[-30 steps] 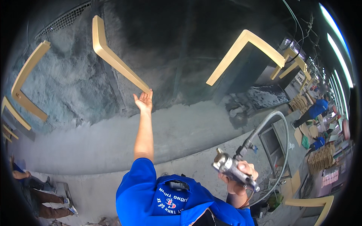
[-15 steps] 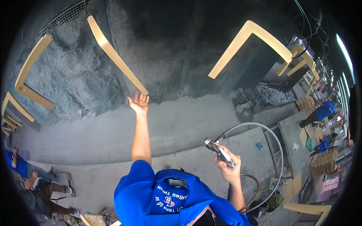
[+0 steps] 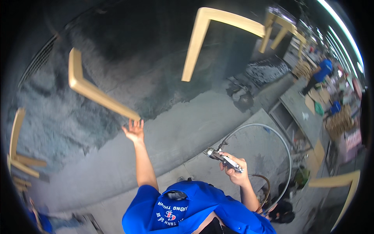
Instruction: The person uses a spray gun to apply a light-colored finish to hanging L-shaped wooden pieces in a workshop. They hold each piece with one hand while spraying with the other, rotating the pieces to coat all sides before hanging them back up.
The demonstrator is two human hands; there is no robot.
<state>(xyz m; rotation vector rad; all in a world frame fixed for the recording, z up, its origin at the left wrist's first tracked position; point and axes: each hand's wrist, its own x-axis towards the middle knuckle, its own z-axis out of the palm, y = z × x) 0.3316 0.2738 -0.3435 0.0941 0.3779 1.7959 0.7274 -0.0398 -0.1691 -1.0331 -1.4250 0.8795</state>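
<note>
My left hand reaches out with its fingers spread and palm up. Its fingertips meet the lower end of a pale, L-shaped wooden piece; whether they touch it I cannot tell. In my right hand is a metal spray gun, its nozzle pointing up and to the left. A grey hose loops from the gun round to the right, and a brown hose runs below that hand. Another L-shaped wooden piece hangs ahead, right of the first, apart from both hands.
More bent wooden pieces hang at the far left, far right and lower right. A dusty dark wall stands ahead. A grey bench is on the right. A person in blue stands beyond it; another shows at lower left.
The view has turned, so the surroundings sit rotated. The wooden piece by my left hand has swung to show its bend more widely. My right hand keeps hold of the spray gun.
</note>
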